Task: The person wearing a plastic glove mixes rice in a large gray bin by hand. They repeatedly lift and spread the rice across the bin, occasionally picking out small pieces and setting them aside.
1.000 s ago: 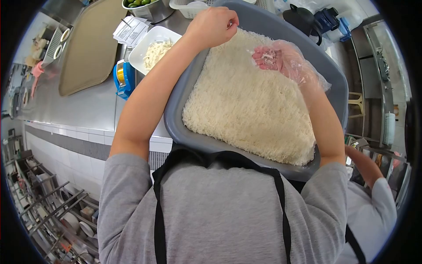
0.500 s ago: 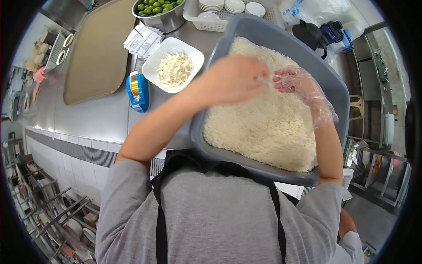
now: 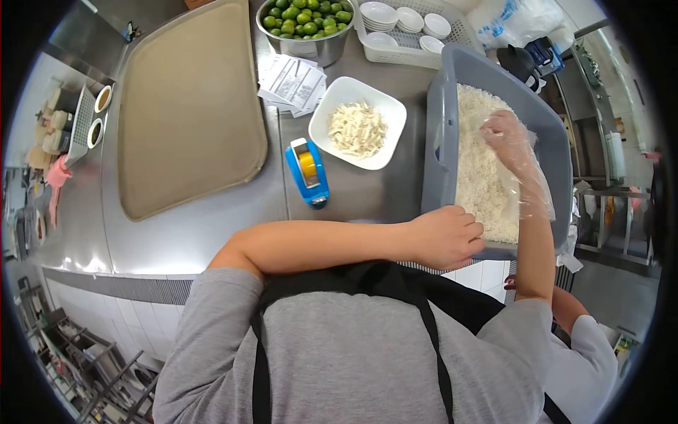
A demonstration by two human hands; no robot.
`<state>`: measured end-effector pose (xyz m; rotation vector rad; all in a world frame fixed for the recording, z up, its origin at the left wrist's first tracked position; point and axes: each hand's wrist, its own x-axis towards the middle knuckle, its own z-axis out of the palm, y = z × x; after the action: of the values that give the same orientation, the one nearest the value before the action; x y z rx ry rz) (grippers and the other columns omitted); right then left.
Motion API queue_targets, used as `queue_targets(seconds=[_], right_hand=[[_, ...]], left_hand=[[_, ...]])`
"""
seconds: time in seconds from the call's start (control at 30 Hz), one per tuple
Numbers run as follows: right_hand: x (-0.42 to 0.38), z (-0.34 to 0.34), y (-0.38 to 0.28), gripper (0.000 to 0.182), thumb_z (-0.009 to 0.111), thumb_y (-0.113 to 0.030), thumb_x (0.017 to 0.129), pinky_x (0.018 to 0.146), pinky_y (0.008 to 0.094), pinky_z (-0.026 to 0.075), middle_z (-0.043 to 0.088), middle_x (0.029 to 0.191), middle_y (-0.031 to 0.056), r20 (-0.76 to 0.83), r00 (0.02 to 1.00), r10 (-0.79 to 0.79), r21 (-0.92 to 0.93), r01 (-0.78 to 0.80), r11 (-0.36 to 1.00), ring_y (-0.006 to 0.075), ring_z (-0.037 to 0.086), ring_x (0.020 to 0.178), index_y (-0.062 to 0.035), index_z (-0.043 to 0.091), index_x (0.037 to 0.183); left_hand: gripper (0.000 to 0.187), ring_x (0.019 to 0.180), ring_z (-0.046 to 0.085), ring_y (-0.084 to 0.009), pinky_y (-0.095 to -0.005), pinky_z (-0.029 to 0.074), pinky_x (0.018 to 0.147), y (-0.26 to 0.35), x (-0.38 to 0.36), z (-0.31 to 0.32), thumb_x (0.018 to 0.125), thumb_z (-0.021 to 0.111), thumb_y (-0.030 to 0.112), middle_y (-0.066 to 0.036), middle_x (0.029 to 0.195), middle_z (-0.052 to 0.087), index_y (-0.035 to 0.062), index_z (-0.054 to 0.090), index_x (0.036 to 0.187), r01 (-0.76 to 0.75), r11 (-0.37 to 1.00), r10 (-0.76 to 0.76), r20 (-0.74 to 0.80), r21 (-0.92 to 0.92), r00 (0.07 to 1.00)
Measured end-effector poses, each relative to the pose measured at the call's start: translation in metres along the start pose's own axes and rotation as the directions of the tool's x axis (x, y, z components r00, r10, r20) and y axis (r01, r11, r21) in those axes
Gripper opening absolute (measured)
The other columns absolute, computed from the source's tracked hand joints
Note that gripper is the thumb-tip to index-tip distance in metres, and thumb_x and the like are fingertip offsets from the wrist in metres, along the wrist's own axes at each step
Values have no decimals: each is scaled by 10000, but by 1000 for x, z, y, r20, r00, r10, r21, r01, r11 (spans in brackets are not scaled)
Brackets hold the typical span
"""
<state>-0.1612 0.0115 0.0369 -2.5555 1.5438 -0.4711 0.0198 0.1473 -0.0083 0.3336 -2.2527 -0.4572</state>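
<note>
A deep grey plastic tub point(image 3: 439, 152) holds a large heap of white grated or shredded food, perhaps rice point(image 3: 484, 184). At the tub's near left corner, my bare left hand point(image 3: 452, 237) has its fingers curled over the rim. My right hand point(image 3: 507, 134) wears a loose clear plastic glove point(image 3: 537, 191) and is over the far part of the white heap. Its fingers are bent inward, and whatever lies under them is hidden. Left of the tub stands a white square bowl point(image 3: 392, 116) of pale shredded strips point(image 3: 357, 129).
A blue tape dispenser point(image 3: 308, 173), paper slips point(image 3: 293, 83) and a brown tray point(image 3: 191, 113) lie on the steel counter point(image 3: 191, 244). Behind are a metal pot point(image 3: 318, 51) of green limes and a basket point(image 3: 402, 54) of small white dishes. Another person's sleeve point(image 3: 583, 360) shows at lower right.
My left hand has left the spot beside my right hand and come down to the tub's near rim. My gloved right hand reaches farther over the heap. The whole view has shifted.
</note>
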Motion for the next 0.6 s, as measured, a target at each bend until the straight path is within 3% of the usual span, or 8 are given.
queue_targets(seconds=[0.03, 0.17, 0.27, 0.33, 0.4, 0.43, 0.5, 0.6], right_hand=[[0, -5, -6, 170, 618, -152, 715, 687, 290, 438, 584, 818, 101, 21, 985, 168, 76, -170, 983, 206, 564, 760, -26, 627, 828], [8, -33, -23, 193, 621, -191, 755, 662, 258, 426, 596, 786, 58, -46, 911, 409, 185, -395, 900, 124, 535, 725, -22, 632, 848], [21, -48, -65, 208, 622, -197, 758, 651, 252, 420, 600, 793, 52, -64, 895, 442, 240, -416, 877, 108, 514, 712, -11, 627, 851], [35, -49, -109, 207, 625, -197, 751, 649, 253, 417, 587, 766, 58, -106, 909, 403, 175, -382, 907, 125, 502, 686, -17, 624, 853], [46, -42, -138, 177, 604, -180, 754, 663, 275, 431, 587, 763, 81, -40, 969, 243, 13, -242, 970, 180, 535, 679, -30, 625, 845], [51, -32, -146, 177, 604, -180, 754, 663, 275, 431, 587, 763, 81, -34, 967, 253, 10, -253, 967, 180, 535, 679, -30, 625, 845], [60, -8, -152, 154, 578, -163, 756, 687, 320, 449, 592, 787, 107, 53, 999, -6, -6, 6, 1000, 241, 558, 734, -49, 629, 846], [63, 18, -145, 180, 551, -178, 792, 692, 321, 440, 569, 808, 92, 112, 982, -154, 45, 150, 988, 260, 547, 758, -60, 642, 891]], left_hand=[[255, 730, 487, -179, -297, 377, 640, -3, -3, 1, 721, 594, 304, -40, 765, 461, 76, 503, 788, -42, 998, 42, -10, 48, 999], [270, 724, 483, -179, -295, 372, 633, -10, -5, 4, 723, 588, 325, -39, 757, 459, 72, 507, 773, -108, 993, 109, -26, 48, 994], [286, 723, 483, -175, -289, 366, 623, -11, -7, 3, 722, 585, 343, -36, 745, 460, 68, 513, 755, -128, 989, 129, -6, 76, 992], [290, 716, 484, -169, -286, 362, 618, -11, -8, 6, 724, 578, 348, -34, 731, 461, 65, 517, 736, -122, 986, 119, 31, 117, 992], [286, 712, 488, -169, -288, 369, 622, -11, -8, 6, 725, 576, 344, -35, 729, 462, 64, 516, 731, -131, 984, 128, 36, 117, 991], [283, 709, 491, -169, -290, 376, 627, -11, -8, 7, 726, 575, 340, -36, 727, 464, 63, 514, 727, -134, 982, 129, 40, 133, 991], [279, 708, 495, -170, -292, 385, 632, -12, -9, 9, 726, 574, 335, -38, 728, 467, 62, 514, 722, -134, 985, 132, 29, 107, 991], [271, 709, 501, -174, -297, 399, 642, -12, -9, 6, 726, 572, 324, -43, 730, 472, 59, 513, 717, -129, 988, 127, 25, 82, 992]])
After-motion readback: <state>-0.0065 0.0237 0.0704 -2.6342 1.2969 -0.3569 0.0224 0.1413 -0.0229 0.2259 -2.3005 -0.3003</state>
